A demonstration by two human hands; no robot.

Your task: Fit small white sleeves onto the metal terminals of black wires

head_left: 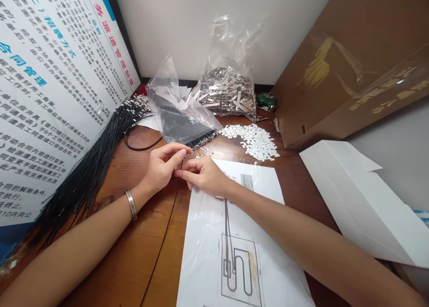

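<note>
My left hand [164, 164], with a metal bangle at the wrist, pinches the top of a thin black wire [169, 211] that trails down across the wooden table [134, 262]. My right hand [204, 175] meets it from the right, fingers curled and pinched at the same wire end; any small part held there is too small to see. Both hands sit just in front of a clear bag of black wires [181, 119]. A pile of small white plastic pieces [256, 139] lies to the right of that bag.
A bundle of finished black wires [97, 164] lies along a printed poster [50, 83] at left. A clear bag of metal clips [228, 90] stands at the back. A bagged drawing sheet [234, 240] lies under my right forearm. A cardboard box [351, 61] and white paper [362, 204] fill the right.
</note>
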